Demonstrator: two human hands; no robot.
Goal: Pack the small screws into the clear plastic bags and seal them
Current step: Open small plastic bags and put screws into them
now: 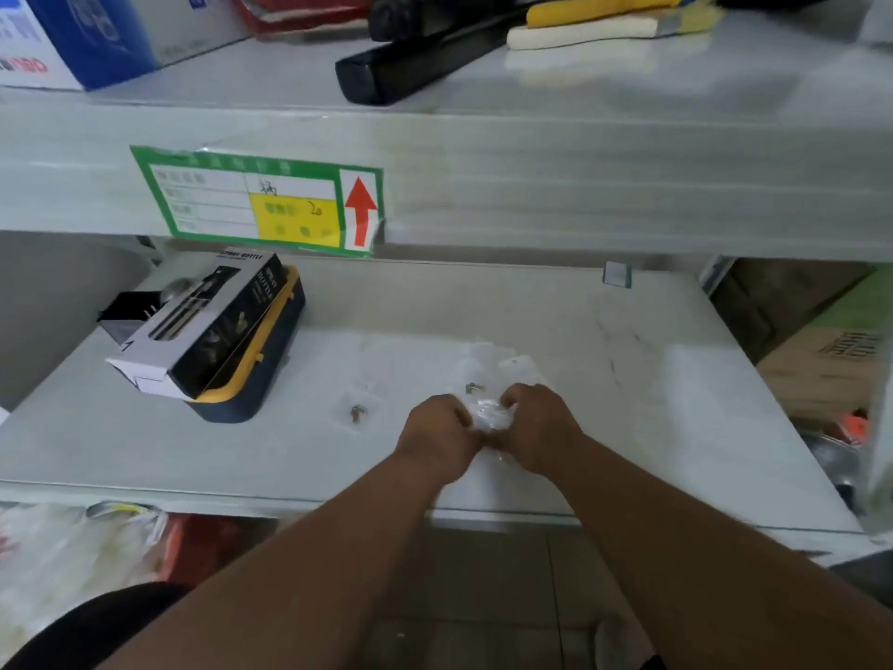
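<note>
Both hands meet over the front of the pale desk (676, 427). The left hand (437, 435) and the right hand (536, 425) each pinch a small clear plastic bag (489, 412) held between them, fingers curled on its edges. Just beyond the right hand's fingers lies a small screw (474, 388), beside more clear bags (512, 367) spread flat on the desk. To the left of the left hand, a short way off, another screw (357, 412) lies inside a flat bag. Farther left and back, a black-and-white box (203, 326) rests on a yellow-edged case (270, 369).
</note>
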